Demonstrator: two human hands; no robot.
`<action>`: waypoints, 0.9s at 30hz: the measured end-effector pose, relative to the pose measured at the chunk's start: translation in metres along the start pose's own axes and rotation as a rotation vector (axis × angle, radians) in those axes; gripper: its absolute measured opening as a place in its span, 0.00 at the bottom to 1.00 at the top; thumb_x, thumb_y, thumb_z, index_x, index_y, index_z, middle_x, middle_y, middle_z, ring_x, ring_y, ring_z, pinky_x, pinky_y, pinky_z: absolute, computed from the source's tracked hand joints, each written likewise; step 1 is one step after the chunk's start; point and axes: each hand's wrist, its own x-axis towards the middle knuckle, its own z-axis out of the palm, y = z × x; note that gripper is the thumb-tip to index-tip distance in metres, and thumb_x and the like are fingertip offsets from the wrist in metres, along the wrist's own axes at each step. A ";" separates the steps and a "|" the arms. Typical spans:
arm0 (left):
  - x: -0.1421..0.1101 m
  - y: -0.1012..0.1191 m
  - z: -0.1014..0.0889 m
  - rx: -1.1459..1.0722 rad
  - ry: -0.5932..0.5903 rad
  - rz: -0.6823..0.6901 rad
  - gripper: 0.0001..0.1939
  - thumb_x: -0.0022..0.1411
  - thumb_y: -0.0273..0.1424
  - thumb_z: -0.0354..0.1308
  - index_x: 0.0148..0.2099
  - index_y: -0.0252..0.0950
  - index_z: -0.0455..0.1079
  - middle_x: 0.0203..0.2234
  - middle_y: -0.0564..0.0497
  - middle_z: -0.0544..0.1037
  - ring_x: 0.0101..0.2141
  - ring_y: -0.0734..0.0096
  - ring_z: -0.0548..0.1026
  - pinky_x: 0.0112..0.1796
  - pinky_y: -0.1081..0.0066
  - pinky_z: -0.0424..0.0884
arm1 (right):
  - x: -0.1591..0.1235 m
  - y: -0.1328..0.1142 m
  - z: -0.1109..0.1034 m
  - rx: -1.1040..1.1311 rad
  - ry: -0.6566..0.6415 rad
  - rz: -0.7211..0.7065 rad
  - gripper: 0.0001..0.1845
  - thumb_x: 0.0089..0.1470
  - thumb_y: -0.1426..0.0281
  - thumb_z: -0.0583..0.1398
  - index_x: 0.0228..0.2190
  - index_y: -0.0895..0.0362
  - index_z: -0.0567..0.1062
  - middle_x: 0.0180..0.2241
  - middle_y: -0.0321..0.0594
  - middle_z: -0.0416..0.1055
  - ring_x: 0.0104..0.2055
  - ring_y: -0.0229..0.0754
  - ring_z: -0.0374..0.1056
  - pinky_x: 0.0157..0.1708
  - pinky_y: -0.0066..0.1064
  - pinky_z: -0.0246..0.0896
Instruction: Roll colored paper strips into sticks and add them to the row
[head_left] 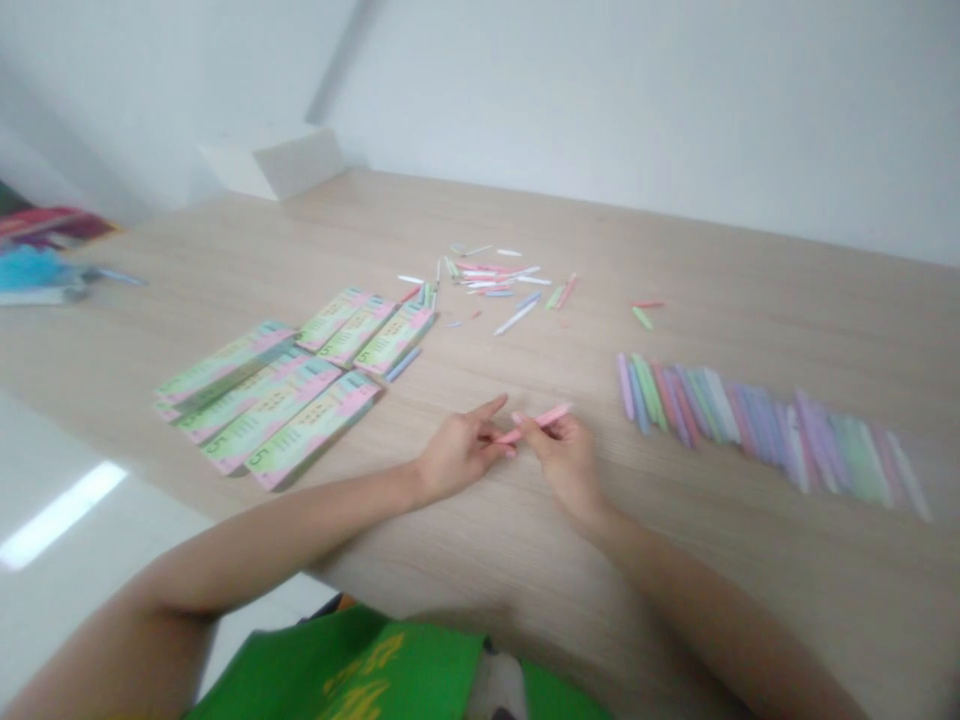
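Observation:
A slim pink stick (555, 414) is held slantwise above the table, low in the middle of the view. My right hand (566, 460) pinches it between thumb and fingers, its far end poking out past them. The left end of the stick lies between the thumb and fingers of my left hand (454, 455), whose index finger stretches out away from it. Blur hides the exact kind of stick. To the right, a long row of pastel sticks (757, 425) lies side by side in purple, blue, green, pink and white.
Several flat green-and-pink boxes (289, 415) lie in two groups at left, with blue sticks (403, 365) beside them. Loose coloured pieces (495, 280) are scattered at the back middle. A white box (300, 165) stands by the wall; a blue item (30, 268) is at far left.

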 end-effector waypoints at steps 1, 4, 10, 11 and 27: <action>0.000 0.001 0.001 0.086 0.041 -0.011 0.39 0.59 0.34 0.61 0.67 0.28 0.49 0.34 0.46 0.81 0.35 0.66 0.79 0.42 0.67 0.73 | 0.001 0.003 0.001 -0.012 0.035 0.012 0.20 0.43 0.55 0.66 0.19 0.57 0.67 0.17 0.30 0.61 0.21 0.32 0.55 0.22 0.27 0.48; -0.001 0.003 0.002 0.411 0.141 -0.031 0.41 0.58 0.31 0.61 0.68 0.29 0.46 0.35 0.45 0.80 0.37 0.64 0.78 0.42 0.65 0.73 | 0.003 0.010 0.005 -0.003 0.082 0.050 0.25 0.42 0.54 0.66 0.14 0.55 0.59 0.14 0.26 0.51 0.18 0.30 0.47 0.19 0.27 0.41; 0.005 0.008 0.008 0.781 0.048 0.029 0.43 0.64 0.30 0.54 0.69 0.24 0.28 0.35 0.41 0.80 0.37 0.63 0.79 0.38 0.68 0.72 | 0.007 0.020 0.005 -0.022 0.078 0.086 0.27 0.49 0.48 0.57 0.14 0.56 0.68 0.11 0.28 0.51 0.16 0.33 0.48 0.19 0.29 0.41; 0.007 0.009 0.008 0.787 0.026 0.026 0.45 0.64 0.30 0.53 0.68 0.24 0.25 0.34 0.41 0.80 0.36 0.64 0.79 0.37 0.69 0.72 | 0.008 0.022 0.004 -0.020 0.078 0.087 0.29 0.53 0.48 0.53 0.14 0.56 0.70 0.10 0.29 0.51 0.15 0.33 0.48 0.19 0.29 0.42; -0.013 -0.009 0.001 0.473 -0.018 0.227 0.46 0.66 0.33 0.52 0.68 0.27 0.20 0.35 0.43 0.80 0.35 0.65 0.79 0.38 0.69 0.72 | -0.013 0.022 0.008 -0.048 0.053 -0.046 0.25 0.53 0.53 0.58 0.15 0.57 0.71 0.16 0.36 0.67 0.22 0.37 0.63 0.28 0.30 0.57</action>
